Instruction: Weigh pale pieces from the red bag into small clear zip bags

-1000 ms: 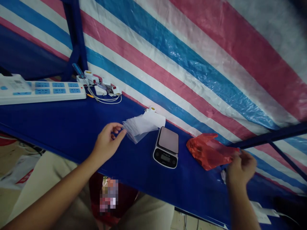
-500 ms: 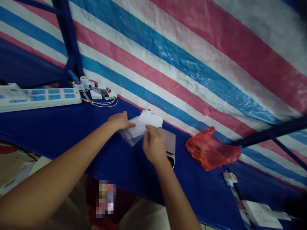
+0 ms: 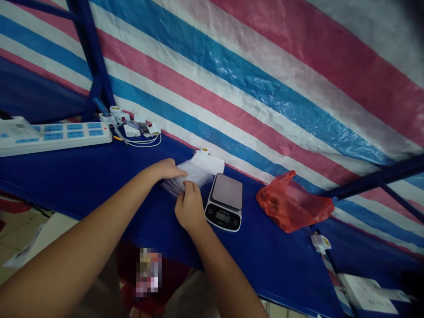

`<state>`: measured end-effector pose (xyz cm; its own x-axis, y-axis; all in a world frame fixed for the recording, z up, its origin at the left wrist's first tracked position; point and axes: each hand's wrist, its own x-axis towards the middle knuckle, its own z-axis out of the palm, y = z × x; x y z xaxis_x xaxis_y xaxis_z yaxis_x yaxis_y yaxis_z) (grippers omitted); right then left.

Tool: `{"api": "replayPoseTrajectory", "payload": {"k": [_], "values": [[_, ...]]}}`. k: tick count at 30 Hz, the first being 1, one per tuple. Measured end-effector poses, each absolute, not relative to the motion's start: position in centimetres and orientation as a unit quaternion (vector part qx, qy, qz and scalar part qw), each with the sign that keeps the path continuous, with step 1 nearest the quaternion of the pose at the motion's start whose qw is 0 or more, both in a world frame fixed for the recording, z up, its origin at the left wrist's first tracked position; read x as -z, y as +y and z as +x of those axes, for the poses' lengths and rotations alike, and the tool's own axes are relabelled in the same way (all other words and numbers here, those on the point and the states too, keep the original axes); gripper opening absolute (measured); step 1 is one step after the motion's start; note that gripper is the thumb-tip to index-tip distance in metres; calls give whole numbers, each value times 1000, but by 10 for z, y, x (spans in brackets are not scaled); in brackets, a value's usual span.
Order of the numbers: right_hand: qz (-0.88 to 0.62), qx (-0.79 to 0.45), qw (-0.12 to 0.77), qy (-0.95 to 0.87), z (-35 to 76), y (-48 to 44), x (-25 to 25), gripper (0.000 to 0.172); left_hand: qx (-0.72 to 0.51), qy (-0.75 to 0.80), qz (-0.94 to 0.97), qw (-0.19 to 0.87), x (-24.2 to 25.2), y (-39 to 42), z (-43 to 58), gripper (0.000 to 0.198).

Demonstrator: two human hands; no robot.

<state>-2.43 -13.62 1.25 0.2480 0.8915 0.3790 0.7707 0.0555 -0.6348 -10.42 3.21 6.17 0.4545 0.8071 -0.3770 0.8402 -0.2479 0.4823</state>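
Now L hand (image 3: 165,169) lies flat on clear bags (image 3: 196,176), R hand (image 3: 189,206) pinching their edge.

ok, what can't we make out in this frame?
All in the head view:
Readout on scale: too small to read.
Count of bags: partly covered by left hand and right hand.
Inside of red bag: hidden by crumpled plastic.
Left end of power strip: cut by frame edge.
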Motion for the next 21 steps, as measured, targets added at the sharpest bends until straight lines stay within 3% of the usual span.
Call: {"api": "replayPoseTrajectory", "payload": {"k": [10, 18, 21], "values": [[-675, -85, 409, -609, -15, -136, -11, 37, -22, 512, 792, 333, -64, 25, -104, 39], [-661, -96, 458, -586, -15, -137, -14, 37, -133, 506, 764, 378, -54, 25, -108, 48], [-659, -75, 516, -542, -12, -138, -19, 49, -184, 423, 812, 358, -61, 28, -122, 47]]}}
